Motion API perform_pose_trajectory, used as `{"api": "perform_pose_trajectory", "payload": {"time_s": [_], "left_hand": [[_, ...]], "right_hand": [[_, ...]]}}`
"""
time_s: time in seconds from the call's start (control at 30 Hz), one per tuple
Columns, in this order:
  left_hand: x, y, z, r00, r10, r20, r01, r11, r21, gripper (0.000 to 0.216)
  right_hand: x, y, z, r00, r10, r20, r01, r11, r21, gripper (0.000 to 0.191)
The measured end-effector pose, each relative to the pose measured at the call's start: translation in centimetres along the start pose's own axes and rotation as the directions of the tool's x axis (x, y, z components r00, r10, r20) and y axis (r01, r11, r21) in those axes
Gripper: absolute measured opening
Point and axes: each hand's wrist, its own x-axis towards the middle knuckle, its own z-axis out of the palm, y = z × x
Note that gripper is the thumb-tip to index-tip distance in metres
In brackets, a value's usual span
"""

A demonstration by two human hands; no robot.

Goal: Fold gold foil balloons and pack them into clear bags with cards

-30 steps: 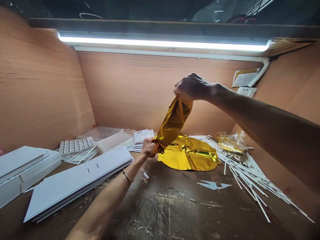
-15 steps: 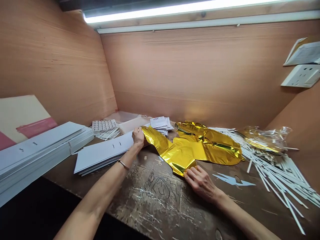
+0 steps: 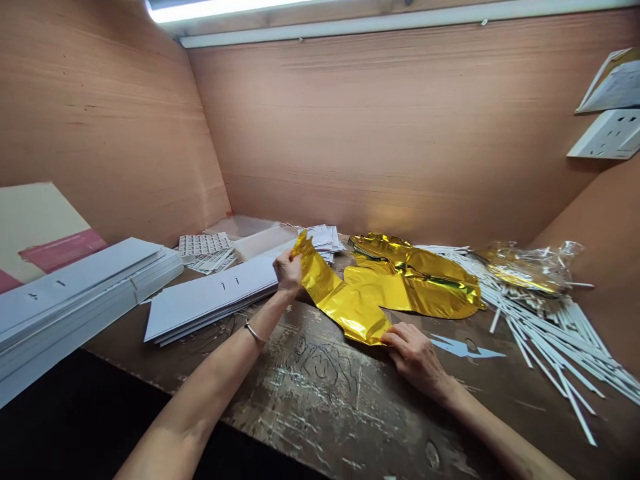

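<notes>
A flat gold foil balloon (image 3: 345, 308) lies across the worn brown table (image 3: 300, 393), one end lifted on the left. My left hand (image 3: 289, 270) is closed on that raised end, its fingertips partly hidden behind the wrist and foil. At the near corner of the gold foil, my right hand (image 3: 411, 352) pinches the edge between thumb and fingers. Behind it more gold foil (image 3: 435, 290) is spread, folded in places; I cannot tell whether it is the same piece. A cut pale blue scrap (image 3: 467, 347) lies just right of my right hand.
White slit cards (image 3: 200, 303) lie left of my left hand, with a taller stack (image 3: 150, 277) beyond. Printed sheets (image 3: 205, 250) and white slips (image 3: 323, 241) are at the back. White sticks (image 3: 555, 353) and a clear bag (image 3: 545, 263) cover the right side.
My left hand has moved slightly right, and the foil's end now stands higher above it. My right hand has shifted a little right along the near edge. The view has tilted down slightly.
</notes>
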Motion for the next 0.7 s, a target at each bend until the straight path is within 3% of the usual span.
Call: {"api": "perform_pose_trajectory", "payload": {"time_s": [0.03, 0.1, 0.13, 0.17, 0.23, 0.27, 0.3, 0.37, 0.5, 0.57, 0.7], "left_hand": [[-1.1, 0.8, 0.3, 0.987, 0.152, 0.055, -0.156, 0.984, 0.08, 0.022], [-3.9, 2.0, 1.0, 0.854, 0.435, 0.286, -0.489, 0.858, 0.155, 0.02], [-5.4, 2.4, 1.4, 0.762, 0.509, 0.4, -0.599, 0.789, 0.137, 0.018], [-6.8, 2.6, 1.7, 0.633, 0.568, 0.526, -0.714, 0.691, 0.114, 0.017], [-9.2, 2.5, 2.0, 0.406, 0.588, 0.7, -0.851, 0.522, 0.055, 0.017], [-10.0, 2.3, 1.9, 0.327, 0.572, 0.752, -0.883, 0.469, 0.028, 0.017], [-10.6, 2.1, 1.8, 0.291, 0.556, 0.779, -0.889, 0.459, 0.004, 0.017], [-11.0, 1.8, 1.1, 0.269, 0.548, 0.792, -0.865, 0.5, -0.052, 0.017], [-10.6, 2.1, -0.6, 0.176, 0.562, 0.808, -0.803, 0.557, -0.213, 0.021], [-10.4, 2.2, -1.2, 0.133, 0.532, 0.836, -0.797, 0.559, -0.229, 0.023], [-10.3, 1.8, -1.3, 0.102, 0.412, 0.905, -0.814, 0.557, -0.162, 0.038]], "right_hand": [[0.0, -0.1, -0.2, 1.0, -0.02, -0.011, 0.02, 1.0, 0.001, 0.018], [0.1, -0.3, -0.5, 0.996, -0.081, -0.039, 0.081, 0.997, -0.007, 0.019], [0.1, -0.5, -0.6, 0.992, -0.11, -0.059, 0.109, 0.994, -0.009, 0.019], [0.0, -0.6, -0.8, 0.988, -0.129, -0.081, 0.129, 0.992, -0.008, 0.018], [0.0, -0.7, -1.1, 0.983, -0.142, -0.116, 0.145, 0.989, 0.01, 0.015], [0.2, -0.7, -1.3, 0.982, -0.138, -0.129, 0.143, 0.989, 0.028, 0.013], [0.5, -0.6, -1.6, 0.982, -0.131, -0.134, 0.139, 0.989, 0.052, 0.012], [2.1, -0.3, -2.1, 0.985, -0.128, -0.115, 0.142, 0.983, 0.115, 0.013], [8.1, 0.2, -1.9, 0.979, -0.203, 0.026, 0.187, 0.939, 0.287, 0.016], [11.3, 0.0, -0.6, 0.965, -0.235, 0.119, 0.171, 0.902, 0.395, 0.014], [14.6, -0.5, 3.6, 0.909, -0.292, 0.296, 0.084, 0.827, 0.556, 0.014]]}}
